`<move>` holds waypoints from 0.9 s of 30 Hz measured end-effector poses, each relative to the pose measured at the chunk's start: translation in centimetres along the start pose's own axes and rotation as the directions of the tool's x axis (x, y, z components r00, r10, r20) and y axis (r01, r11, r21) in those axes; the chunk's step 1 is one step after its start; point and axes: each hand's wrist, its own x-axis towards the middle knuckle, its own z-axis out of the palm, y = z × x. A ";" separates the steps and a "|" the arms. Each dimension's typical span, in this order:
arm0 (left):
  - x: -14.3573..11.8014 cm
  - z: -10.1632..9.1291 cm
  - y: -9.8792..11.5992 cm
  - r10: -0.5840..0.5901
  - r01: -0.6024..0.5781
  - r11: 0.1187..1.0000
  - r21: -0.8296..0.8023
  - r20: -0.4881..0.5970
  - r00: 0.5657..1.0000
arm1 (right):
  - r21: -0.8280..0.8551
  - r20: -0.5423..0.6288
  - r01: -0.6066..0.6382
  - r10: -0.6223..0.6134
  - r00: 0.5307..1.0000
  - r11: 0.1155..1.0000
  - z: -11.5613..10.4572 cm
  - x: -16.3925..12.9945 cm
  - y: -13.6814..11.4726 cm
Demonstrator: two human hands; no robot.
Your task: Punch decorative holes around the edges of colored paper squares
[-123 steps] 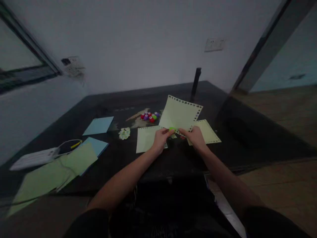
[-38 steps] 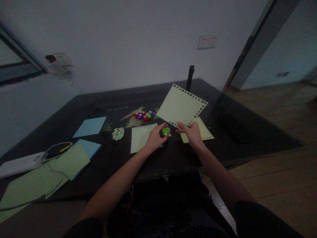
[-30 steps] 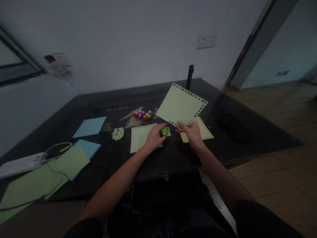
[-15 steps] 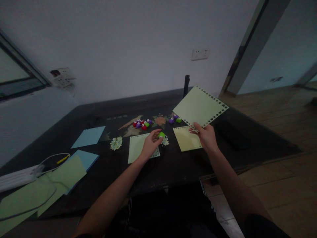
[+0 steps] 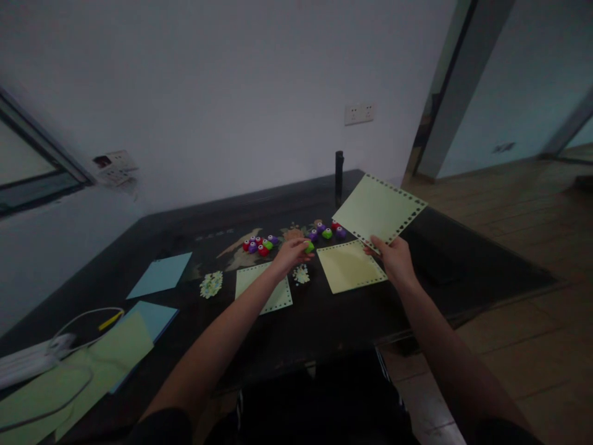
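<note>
My left hand (image 5: 291,254) is closed on a small green craft punch (image 5: 309,247) above the table. My right hand (image 5: 391,254) pinches the near corner of a pale green paper sheet (image 5: 377,207), raised and tilted, with rows of punched holes along its edges. Under and beside it lies a yellow paper sheet (image 5: 345,266) with holes along its edges. Partly hidden by my left forearm is another light green punched sheet (image 5: 273,300). Several red, purple and green craft punches (image 5: 258,245) stand in a group left of my left hand, and several more punches (image 5: 327,233) to its right.
Two little piles of paper cut-outs, one left (image 5: 211,284) and one right (image 5: 301,274), flank the flat sheet. Blue paper (image 5: 160,275), green paper (image 5: 123,346), a white power strip (image 5: 32,361) and cables occupy the left side. A black upright object (image 5: 339,173) stands at the back.
My left hand has carried the green punch a little right and away from the pile of cut-outs. The raised sheet stays in my right hand. The camera view has shifted slightly.
</note>
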 end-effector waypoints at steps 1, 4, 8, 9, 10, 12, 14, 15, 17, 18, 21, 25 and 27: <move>0.8 0.4 0.0 0.010 -0.010 0.999 0.045 -0.001 1.000 | 0.004 -0.001 -0.005 0.005 1.000 1.000 0.0 0.0 0.0; 3.2 1.8 0.0 0.054 -0.038 0.947 0.318 -0.042 0.998 | 0.014 -0.002 -0.014 0.014 1.000 1.000 -0.1 -0.1 -0.1; 6.0 3.0 -0.5 0.177 -0.071 0.777 0.625 -0.110 0.978 | 0.035 -0.010 -0.009 0.009 1.000 0.999 -0.3 -0.1 -0.3; 6.6 3.1 -0.6 0.203 -0.073 0.738 0.670 -0.118 0.972 | 0.033 -0.010 -0.011 0.011 1.000 0.999 -0.3 -0.1 -0.4; 7.1 3.2 -0.7 0.223 -0.071 0.694 0.716 -0.120 0.967 | 0.027 -0.008 -0.015 0.015 1.000 1.000 -0.3 -0.1 -0.4; 7.8 3.4 -0.9 0.244 -0.057 0.598 0.799 -0.114 0.963 | 0.014 -0.003 -0.020 0.020 1.000 1.000 -0.4 -0.2 -0.5; 8.3 3.4 -1.1 0.239 -0.041 0.541 0.840 -0.107 0.965 | 0.002 0.007 -0.015 0.015 1.000 1.000 -0.4 -0.3 -0.6; 8.5 3.4 -1.1 0.236 -0.033 0.525 0.850 -0.108 0.966 | -0.005 0.011 -0.010 0.010 1.000 1.000 -0.4 -0.4 -0.6; 8.6 3.5 -1.1 0.241 -0.029 0.498 0.867 -0.106 0.965 | -0.019 0.016 0.003 -0.003 1.000 1.000 -0.5 -0.4 -0.6; 8.7 3.5 -1.1 0.244 -0.031 0.488 0.873 -0.102 0.965 | -0.025 0.018 0.009 -0.009 1.000 1.000 -0.5 -0.4 -0.6; 8.9 3.5 -1.1 0.243 -0.031 0.464 0.885 -0.094 0.966 | -0.025 0.011 0.015 -0.014 1.000 1.000 -0.5 -0.4 -0.5; 9.2 3.5 -1.1 0.239 -0.022 0.422 0.906 -0.088 0.967 | -0.002 0.006 0.005 -0.005 1.000 1.000 -0.5 -0.3 -0.4; 9.2 3.4 -1.2 0.252 -0.029 0.405 0.914 -0.081 0.964 | 0.004 0.009 0.006 -0.006 1.000 1.000 -0.5 -0.4 -0.5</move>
